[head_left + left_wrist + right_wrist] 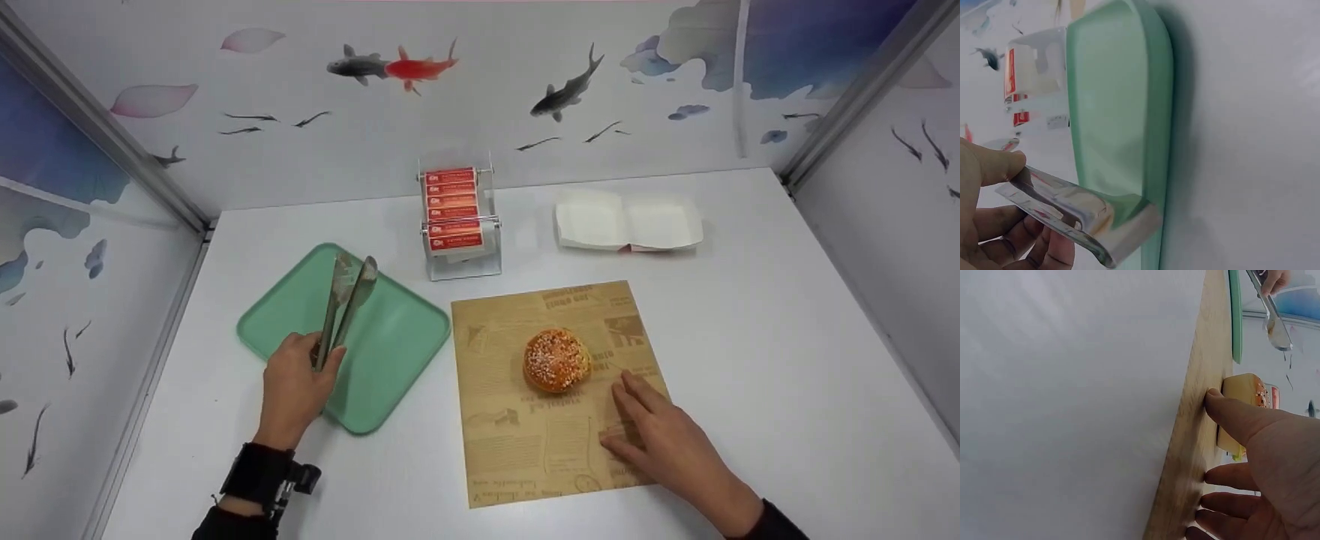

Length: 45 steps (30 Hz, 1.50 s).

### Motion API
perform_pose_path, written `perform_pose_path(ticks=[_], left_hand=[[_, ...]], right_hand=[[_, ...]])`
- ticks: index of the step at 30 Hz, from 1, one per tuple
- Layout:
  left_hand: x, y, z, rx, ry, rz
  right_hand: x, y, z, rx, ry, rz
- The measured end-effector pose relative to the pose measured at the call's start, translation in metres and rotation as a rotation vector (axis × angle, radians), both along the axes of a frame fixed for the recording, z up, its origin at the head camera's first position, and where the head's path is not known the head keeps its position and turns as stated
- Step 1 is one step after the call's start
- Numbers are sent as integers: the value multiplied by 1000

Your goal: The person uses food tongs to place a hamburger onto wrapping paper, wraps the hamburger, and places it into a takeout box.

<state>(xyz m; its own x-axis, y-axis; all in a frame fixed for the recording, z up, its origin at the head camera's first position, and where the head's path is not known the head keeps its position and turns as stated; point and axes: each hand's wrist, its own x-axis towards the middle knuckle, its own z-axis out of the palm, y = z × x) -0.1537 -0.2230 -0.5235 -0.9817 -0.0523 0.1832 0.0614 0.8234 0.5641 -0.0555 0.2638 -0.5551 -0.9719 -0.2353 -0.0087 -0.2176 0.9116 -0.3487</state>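
L hand (pixel 296 382) has the metal tongs (pixel 350 309) pinched btwn thumb & fingers, tips a bit apart, over the green tray (pixel 390 360). R hand (pixel 671 435) is empty, fingers loosely spread, fingertips down on the brown paper (pixel 502 427). Burger (pixel 556 361) sits upright on that paper btwn the hands, just L of the R fingertips, not touching.

Handling, I'd guess: burger's light & soft, squashes easily, seeds may shed; best held low round the bun's sides, gently. Paper prob. thin, creases fast; take it by an edge. Tongs look stiff, springy, maybe slick.

Count: 1 burger, 1 paper, 1 tongs, 1 tray, 1 clear rack (pixel 491 251) beyond & btwn the hands w/ approx 6 red-labelled packets (pixel 454 202), 1 open white box (pixel 660 221) beyond R hand.
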Motion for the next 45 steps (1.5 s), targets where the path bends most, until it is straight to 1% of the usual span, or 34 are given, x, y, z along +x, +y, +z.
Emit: perform_pose_path(ticks=[4,8,14,19,23,26,29,31,33,38,42,45], left_hand=[[-3,-10,-4,-56,-58,22],[-6,-17,-9,-114,-80,37],[-7,-23,-15,-159,-53,49],[-9,-25,-15,-167,-34,61],[-10,-25,-14,-172,-58,87],[-10,-23,-15,-183,-52,108],[-8,-20,-17,-211,-30,107],[-7,-19,-19,-224,-41,94],[-6,-19,-20,-215,-73,80],[-3,-23,-22,-152,-153,61],[-3,-26,-22,-137,-177,52],[-4,-29,-22,-132,-178,55]], right_hand=[[1,-1,0,4,7,-2],[2,-2,0,2,8,-7],[4,-3,0,20,17,-8],[3,-3,-1,23,10,-7],[4,-2,-2,21,19,-3],[4,-2,-3,15,29,-1],[5,-2,-4,14,33,0],[5,-2,-5,14,31,0],[5,-2,-5,16,28,-2],[5,-2,-4,17,24,-6],[5,-2,-3,9,34,-3],[5,-2,-3,4,41,1]])
